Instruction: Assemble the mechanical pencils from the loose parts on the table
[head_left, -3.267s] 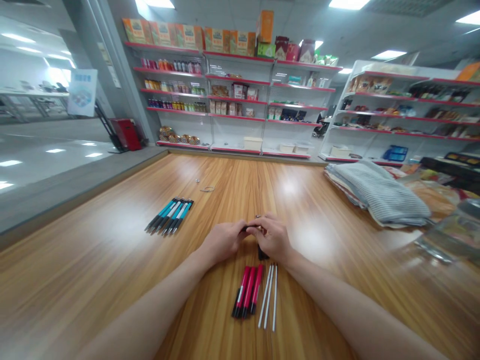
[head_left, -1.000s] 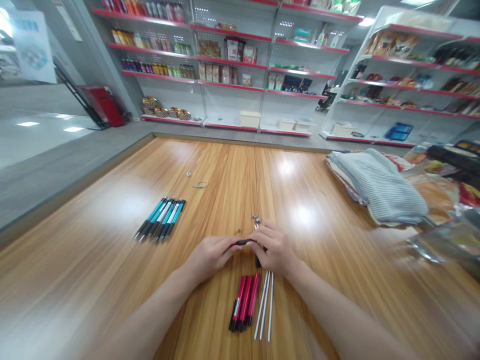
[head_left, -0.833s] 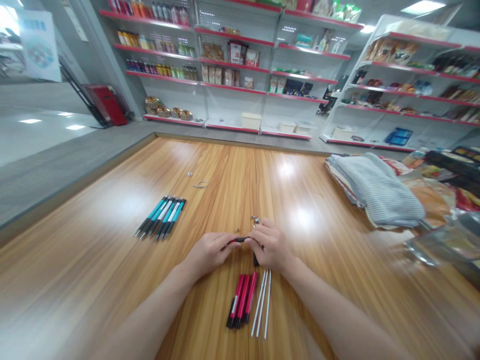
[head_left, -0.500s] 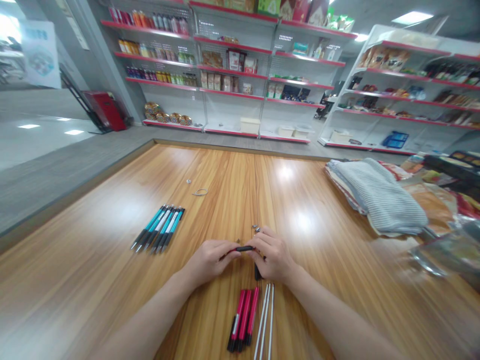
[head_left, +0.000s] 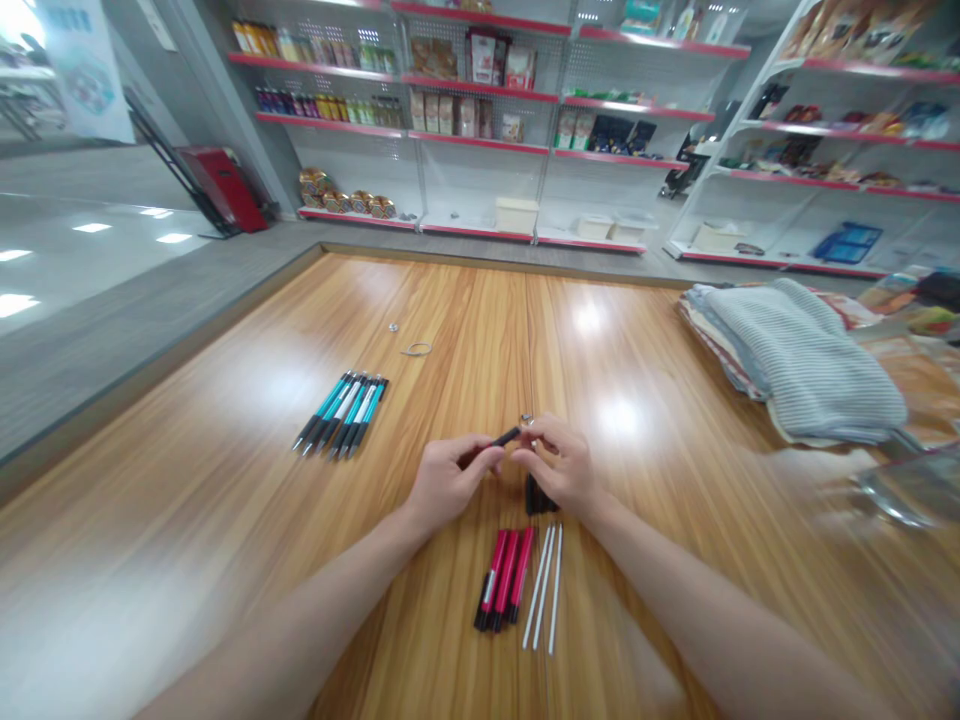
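My left hand [head_left: 451, 482] is closed around a pen [head_left: 507, 436], whose black grip points up and to the right. My right hand [head_left: 562, 468] is pinched at the far end of that grip; whatever its fingertips hold is too small to name. Several black grip sleeves [head_left: 537, 496] lie partly hidden under my right hand. Small metal pieces [head_left: 526, 419] rest just beyond the fingers. Nearer to me are pink pen barrels [head_left: 505, 580] with black ends, and to their right three white refills [head_left: 543, 590] lie side by side.
A row of several blue and black pens [head_left: 342, 415] lies on the left of the wooden table [head_left: 247, 560]. Behind it are a thin loop [head_left: 417, 349] and a small metal bit [head_left: 394, 328]. Folded cloths [head_left: 802, 360] are stacked at the right. Stocked shelves [head_left: 480, 145] stand beyond.
The view has tilted down. The pen has turned from nearly level to slanting upward right, and my right fingers have slid from its grip to its end, uncovering more black sleeves.
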